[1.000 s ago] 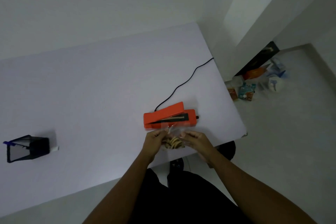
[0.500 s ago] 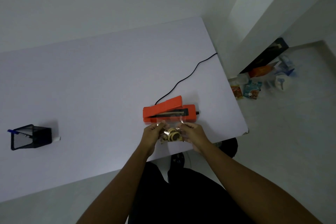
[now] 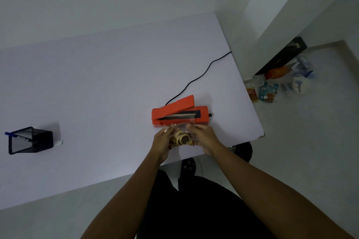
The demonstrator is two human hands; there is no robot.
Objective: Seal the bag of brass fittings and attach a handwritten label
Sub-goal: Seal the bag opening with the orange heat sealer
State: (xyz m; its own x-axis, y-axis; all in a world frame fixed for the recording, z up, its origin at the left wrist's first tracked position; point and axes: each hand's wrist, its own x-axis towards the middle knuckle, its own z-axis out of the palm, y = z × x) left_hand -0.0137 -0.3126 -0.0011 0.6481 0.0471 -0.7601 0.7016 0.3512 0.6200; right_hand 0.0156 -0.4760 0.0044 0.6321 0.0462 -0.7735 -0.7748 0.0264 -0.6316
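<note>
A clear plastic bag (image 3: 179, 122) with several brass fittings (image 3: 182, 139) in its bottom is held over the near part of the white table (image 3: 97, 87). My left hand (image 3: 162, 141) pinches its left side and my right hand (image 3: 204, 137) pinches its right side. The bag's open top lies across the sealing strip of an orange heat sealer (image 3: 179, 113), whose lid is raised. The hands hide the bag's lower corners.
The sealer's black cord (image 3: 202, 74) runs back and off the table's right edge. A black mesh pen holder (image 3: 29, 140) with a blue pen stands far left, a small white object (image 3: 59, 142) beside it. Packets and bottles (image 3: 275, 85) clutter the floor at right.
Both hands have carried the bag away from me, so its top now lies over the sealer's strip. The head camera has shifted slightly.
</note>
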